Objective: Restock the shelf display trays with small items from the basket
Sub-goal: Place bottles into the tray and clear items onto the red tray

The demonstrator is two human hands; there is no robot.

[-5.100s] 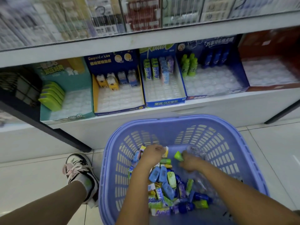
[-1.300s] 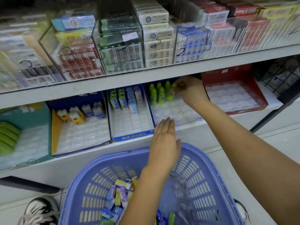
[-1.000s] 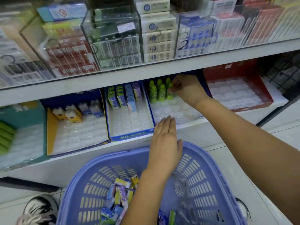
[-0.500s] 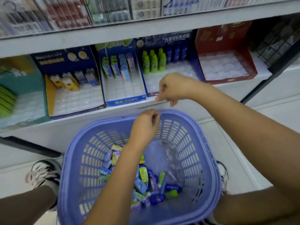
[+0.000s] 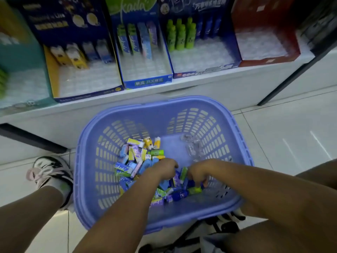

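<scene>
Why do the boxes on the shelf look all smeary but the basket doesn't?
Head view: the shelf trays are streaked with motion blur, worst at the left edge; the basket and its small items look sharper; the wide lens curves the shelf front.

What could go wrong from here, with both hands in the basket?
1. The pile in the basket mixes many kinds, so the left hand or right hand may grab the wrong one.
2. Clear plastic pieces beside it could come up too.
3. The green bottles stand close together; adding one may topple them.
</scene>
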